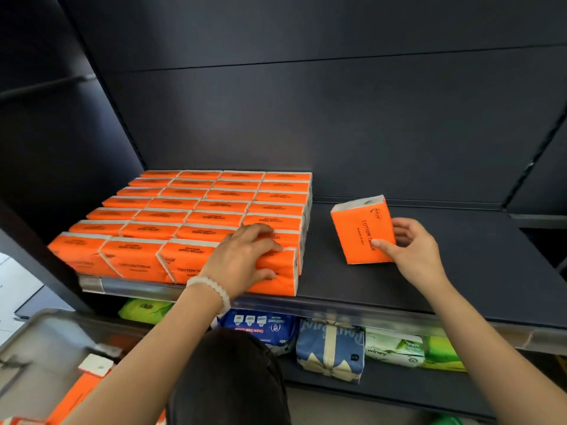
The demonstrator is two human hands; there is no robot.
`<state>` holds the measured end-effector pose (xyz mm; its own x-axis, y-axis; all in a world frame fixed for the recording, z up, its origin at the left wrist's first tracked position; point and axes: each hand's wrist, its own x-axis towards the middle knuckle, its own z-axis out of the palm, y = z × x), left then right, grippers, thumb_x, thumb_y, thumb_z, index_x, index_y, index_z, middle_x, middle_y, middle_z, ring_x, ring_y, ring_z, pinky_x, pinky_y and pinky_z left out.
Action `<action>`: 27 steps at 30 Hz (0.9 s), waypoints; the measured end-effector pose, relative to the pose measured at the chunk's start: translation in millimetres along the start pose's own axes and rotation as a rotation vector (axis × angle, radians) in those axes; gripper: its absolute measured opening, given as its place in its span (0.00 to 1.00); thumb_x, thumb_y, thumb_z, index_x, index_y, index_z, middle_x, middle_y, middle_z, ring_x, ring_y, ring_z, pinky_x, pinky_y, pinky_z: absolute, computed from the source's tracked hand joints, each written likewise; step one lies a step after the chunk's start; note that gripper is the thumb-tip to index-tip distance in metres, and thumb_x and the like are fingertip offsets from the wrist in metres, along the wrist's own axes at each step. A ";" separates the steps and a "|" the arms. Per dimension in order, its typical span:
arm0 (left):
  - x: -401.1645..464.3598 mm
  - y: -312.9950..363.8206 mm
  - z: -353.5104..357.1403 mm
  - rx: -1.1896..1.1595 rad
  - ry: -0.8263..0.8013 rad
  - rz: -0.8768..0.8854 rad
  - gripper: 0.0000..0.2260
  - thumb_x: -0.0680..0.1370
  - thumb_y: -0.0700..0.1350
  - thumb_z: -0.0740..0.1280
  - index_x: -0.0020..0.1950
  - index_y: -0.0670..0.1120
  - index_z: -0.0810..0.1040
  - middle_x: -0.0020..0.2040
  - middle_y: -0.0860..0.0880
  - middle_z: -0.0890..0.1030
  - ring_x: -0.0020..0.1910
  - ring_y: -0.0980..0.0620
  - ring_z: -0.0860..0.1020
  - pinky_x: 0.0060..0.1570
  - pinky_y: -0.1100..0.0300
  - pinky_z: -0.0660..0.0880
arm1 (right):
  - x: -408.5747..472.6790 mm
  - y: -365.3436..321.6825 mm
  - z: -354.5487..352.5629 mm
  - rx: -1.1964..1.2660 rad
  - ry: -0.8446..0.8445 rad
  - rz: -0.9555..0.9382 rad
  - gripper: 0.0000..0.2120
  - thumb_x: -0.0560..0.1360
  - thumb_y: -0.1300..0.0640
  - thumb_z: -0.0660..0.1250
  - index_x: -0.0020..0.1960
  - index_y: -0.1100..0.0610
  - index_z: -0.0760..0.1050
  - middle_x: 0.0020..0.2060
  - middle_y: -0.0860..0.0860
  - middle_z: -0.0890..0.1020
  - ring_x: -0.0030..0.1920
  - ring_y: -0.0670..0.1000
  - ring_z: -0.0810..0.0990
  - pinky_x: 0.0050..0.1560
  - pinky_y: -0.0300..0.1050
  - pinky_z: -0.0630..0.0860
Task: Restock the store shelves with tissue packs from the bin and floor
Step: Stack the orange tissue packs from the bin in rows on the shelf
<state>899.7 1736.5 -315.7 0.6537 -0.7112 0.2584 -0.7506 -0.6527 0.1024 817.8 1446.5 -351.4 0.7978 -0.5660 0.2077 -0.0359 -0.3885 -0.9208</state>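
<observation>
Four columns of orange tissue packs, seven rows deep, fill the left of the dark shelf [399, 289]. At the block's front right corner the left hand [245, 256] grips one stocked pack [276, 271]. Right of the block, the right hand [411, 243] pinches a loose pack [362, 228] standing on the shelf.

Dim and soft overall, brightest at six o'clock on the orange packs [184, 228], darkest toward twelve, bowed by wide-angle distortion at three and nine, blurred at seven.
</observation>
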 end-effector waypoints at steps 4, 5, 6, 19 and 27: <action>5.7 -8.0 -2.9 0.015 -0.040 0.064 0.22 0.67 0.52 0.76 0.60 0.52 0.79 0.63 0.49 0.75 0.62 0.46 0.74 0.60 0.48 0.71 | 33.9 -9.1 9.7 -0.091 0.008 -0.036 0.22 0.68 0.61 0.76 0.59 0.56 0.74 0.50 0.46 0.78 0.51 0.46 0.76 0.53 0.40 0.72; 5.1 -10.3 -1.2 0.030 -0.023 0.091 0.22 0.65 0.52 0.77 0.58 0.52 0.80 0.60 0.48 0.77 0.59 0.45 0.76 0.56 0.46 0.73 | 43.9 -11.6 12.6 -0.115 0.005 -0.046 0.22 0.68 0.61 0.76 0.60 0.56 0.74 0.50 0.46 0.77 0.51 0.46 0.76 0.53 0.39 0.71; 4.7 -13.0 0.9 0.039 0.001 0.111 0.22 0.64 0.52 0.78 0.56 0.52 0.80 0.58 0.48 0.78 0.56 0.44 0.78 0.53 0.46 0.75 | 55.3 -13.5 16.7 -0.140 0.001 -0.057 0.22 0.68 0.61 0.75 0.60 0.56 0.75 0.50 0.47 0.78 0.51 0.45 0.75 0.53 0.38 0.71; 5.0 -26.0 15.9 0.027 0.141 0.181 0.21 0.64 0.58 0.71 0.56 0.56 0.79 0.56 0.51 0.79 0.54 0.49 0.79 0.51 0.49 0.76 | 139.2 -12.1 78.5 -0.572 -0.128 -0.372 0.18 0.69 0.61 0.74 0.59 0.58 0.78 0.55 0.55 0.80 0.58 0.56 0.75 0.60 0.46 0.69; 5.2 -25.3 17.2 0.017 0.149 0.159 0.23 0.62 0.55 0.78 0.55 0.54 0.81 0.56 0.50 0.80 0.54 0.47 0.79 0.51 0.48 0.76 | 146.5 -9.0 86.5 -0.757 -0.022 -0.503 0.16 0.69 0.61 0.74 0.56 0.61 0.80 0.56 0.57 0.78 0.56 0.61 0.74 0.56 0.56 0.69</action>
<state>923.8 1744.8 -333.4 0.5049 -0.7602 0.4089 -0.8406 -0.5407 0.0329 987.1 1429.9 -341.2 0.8374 -0.1896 0.5127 -0.0602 -0.9642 -0.2583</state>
